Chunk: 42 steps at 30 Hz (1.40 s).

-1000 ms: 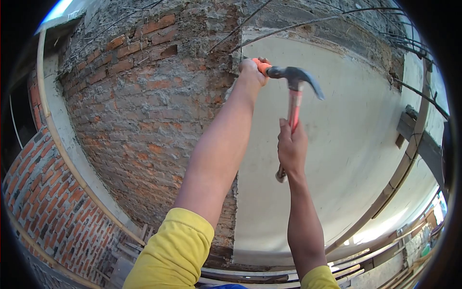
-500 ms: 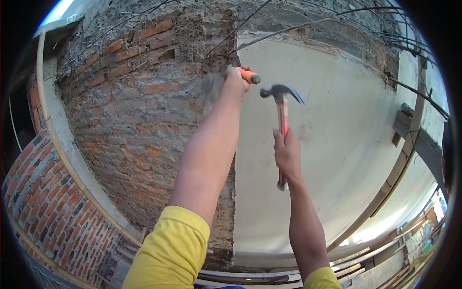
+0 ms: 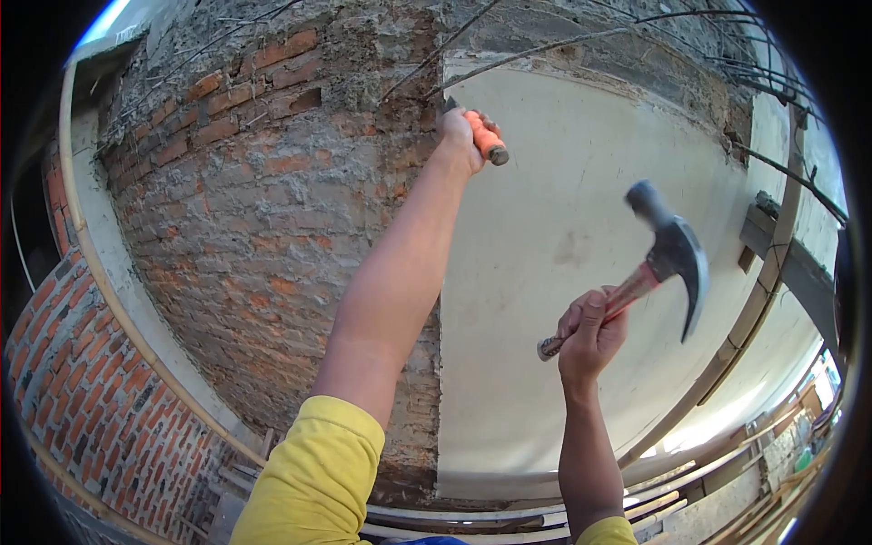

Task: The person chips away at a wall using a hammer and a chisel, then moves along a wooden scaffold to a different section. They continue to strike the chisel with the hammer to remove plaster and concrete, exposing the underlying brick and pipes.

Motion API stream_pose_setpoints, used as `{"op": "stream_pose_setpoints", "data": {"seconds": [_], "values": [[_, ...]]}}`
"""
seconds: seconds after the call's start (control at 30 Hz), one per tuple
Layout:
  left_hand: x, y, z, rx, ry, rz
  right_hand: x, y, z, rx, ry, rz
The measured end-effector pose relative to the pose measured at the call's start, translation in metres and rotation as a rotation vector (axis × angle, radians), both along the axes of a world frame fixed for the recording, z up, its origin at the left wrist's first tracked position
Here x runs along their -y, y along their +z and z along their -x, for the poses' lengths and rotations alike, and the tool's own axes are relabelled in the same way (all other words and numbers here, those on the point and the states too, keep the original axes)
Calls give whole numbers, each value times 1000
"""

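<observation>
My left hand point(image 3: 460, 145) reaches up the wall, closed around the orange grip of a chisel point(image 3: 488, 138). Its dark butt end points down and toward me, while a bit of dark metal shows above the hand at the edge between the rough brick wall point(image 3: 263, 218) and the smooth pale plaster point(image 3: 536, 200). Lower on the right, my right hand point(image 3: 592, 341) grips the red handle of a claw hammer point(image 3: 674, 247) near its end. The hammer is tilted, its head up and to the right, apart from the chisel and slightly blurred.
Bent rebar rods point(image 3: 536, 56) stick out across the wall's top, with more at upper right. A bamboo pole point(image 3: 136, 336) curves down the left, and another pole point(image 3: 754, 322) slants on the right. Bamboo and boards point(image 3: 654, 509) lie below.
The hammer has swung away from near the chisel, down and to the right, its head now tipped over. My left hand with the chisel has shifted slightly right in view.
</observation>
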<state>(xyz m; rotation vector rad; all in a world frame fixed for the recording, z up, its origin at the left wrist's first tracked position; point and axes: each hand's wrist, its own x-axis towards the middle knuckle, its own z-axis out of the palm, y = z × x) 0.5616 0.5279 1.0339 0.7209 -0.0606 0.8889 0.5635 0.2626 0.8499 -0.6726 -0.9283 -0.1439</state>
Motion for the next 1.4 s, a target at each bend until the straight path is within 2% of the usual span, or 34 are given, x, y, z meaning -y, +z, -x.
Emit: {"op": "stream_pose_setpoints", "data": {"seconds": [0.27, 0.4, 0.47, 0.5, 0.57, 0.63, 0.7, 0.77, 0.87, 0.93, 1.0, 1.13, 1.27, 1.4], "values": [[11, 33, -9, 57, 55, 181, 10, 18, 14, 115, -91, -226], [-17, 7, -8, 62, -40, 17, 18, 4, 14, 183, -164, -268], [-31, -30, -3, -9, -7, -100, 23, -11, 16, 183, -182, -266], [-37, -58, 3, -158, -18, -121, 27, -23, 19, 173, -178, -256], [-22, -121, 10, -226, 135, -81, 32, -45, 24, 153, -167, -234], [-20, -195, 22, -249, 31, 18, 37, -66, 27, 145, -173, -201], [-44, -278, 24, -270, -110, 245, 43, -81, 29, 140, -179, -161], [-23, -327, 39, -360, -31, 297, 51, -94, 31, 117, -172, -102], [-15, -387, 52, -326, -102, 844, 62, -106, 37, 38, -187, -2], [-9, -421, 58, -331, -87, 797, 69, -115, 40, -37, -167, 52], [7, -438, 62, -402, -29, 823, 79, -128, 42, -120, -105, 101], [27, -464, 68, -444, -74, 801, 98, -147, 49, -210, -37, 253], [59, -444, 70, -517, -43, 775, 115, -171, 51, -255, 41, 454], [57, -414, 51, -444, 4, 728, 118, -177, 51, -272, 24, 472]]}}
